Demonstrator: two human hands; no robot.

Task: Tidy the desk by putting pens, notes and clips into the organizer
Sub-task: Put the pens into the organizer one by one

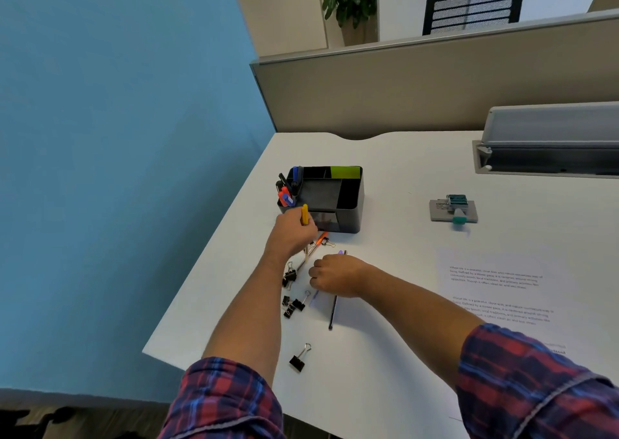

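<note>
Left hand [292,234] fingers curl round a yellow pen [304,214] beside the organizer [348,200]; right hand [335,276] fingers grip a purple pen [341,253].

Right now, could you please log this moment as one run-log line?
left hand: grips yellow pen | right hand: on purple-tipped pen | black plastic organizer: holds pens | binder clips: loose

Yellow pen [304,213] in left hand [292,234]

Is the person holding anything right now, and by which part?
The left hand grips a yellow pen around its middle. The right hand curls over a purple-tipped pen; where exactly cannot be told.
</note>
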